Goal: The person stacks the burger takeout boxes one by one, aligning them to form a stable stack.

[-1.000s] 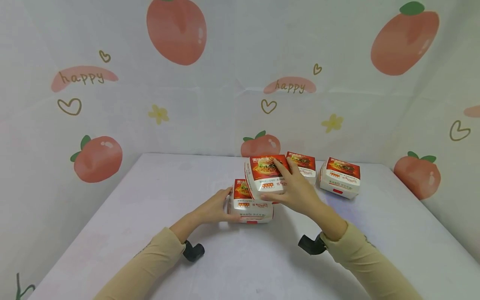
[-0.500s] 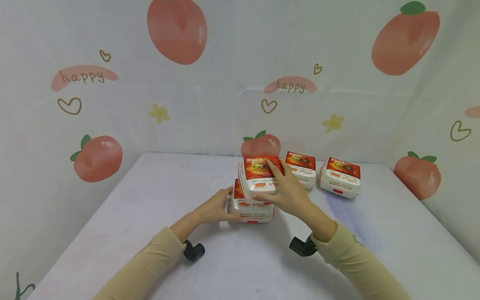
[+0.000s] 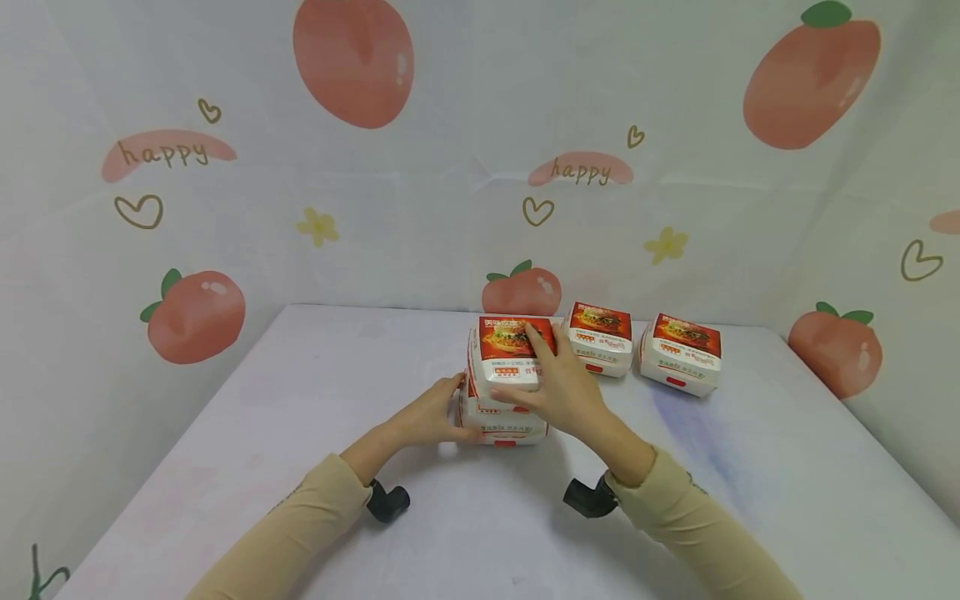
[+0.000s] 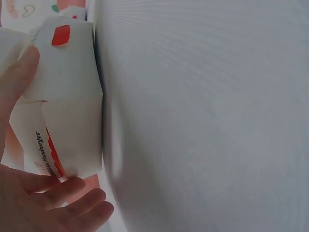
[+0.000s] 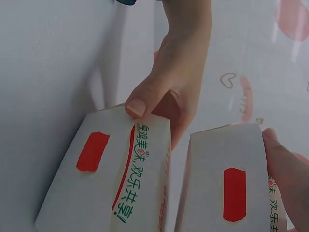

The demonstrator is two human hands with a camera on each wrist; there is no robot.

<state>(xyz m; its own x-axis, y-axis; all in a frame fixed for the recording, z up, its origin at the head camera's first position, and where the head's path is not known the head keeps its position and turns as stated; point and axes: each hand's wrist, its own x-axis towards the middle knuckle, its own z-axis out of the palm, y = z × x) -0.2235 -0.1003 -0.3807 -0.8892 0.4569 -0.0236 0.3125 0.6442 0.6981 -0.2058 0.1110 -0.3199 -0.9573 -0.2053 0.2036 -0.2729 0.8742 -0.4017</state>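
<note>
A white burger box with a red printed lid stands on the table, and this lower box [image 3: 513, 428] [image 4: 72, 72] [image 5: 101, 174] is gripped at its left side by my left hand [image 3: 423, 415] [image 4: 53, 203] [image 5: 181, 63], thumb at the front and fingers behind. Over it my right hand [image 3: 573, 398] [image 5: 289, 179] holds a second box, the upper box [image 3: 510, 371] [image 5: 217, 179], thumb on its front and fingers on the lid and far side. A narrow gap shows between the two boxes in the right wrist view.
Two more burger boxes stand at the back right, one nearer box [image 3: 600, 340] just behind my right hand and another box [image 3: 680, 354] beside it. The white table [image 3: 300, 517] ends at a printed cloth wall [image 3: 442, 233].
My right hand has carried the upper box left and slightly down, more squarely over the lower one. The box behind it is more exposed. My left hand has stayed in place.
</note>
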